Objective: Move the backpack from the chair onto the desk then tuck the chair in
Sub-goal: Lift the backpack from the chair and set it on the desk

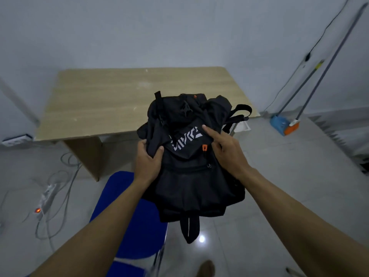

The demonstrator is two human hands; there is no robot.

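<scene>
You have the black backpack (191, 156) lifted in both hands, hanging in the air between the blue chair (131, 222) seat below and the near edge of the wooden desk (123, 96); its top reaches over that edge, its straps dangle free. Your left hand (148, 160) is clenched on a fold of fabric at the pack's left side, and your right hand (225, 148) grips the right side with the forefinger stretched across the white lettering. The desk stands against pale walls. On the tiled floor, a power strip (45, 198) with cables lies left, and a broom (292, 125) leans in the right corner.
</scene>
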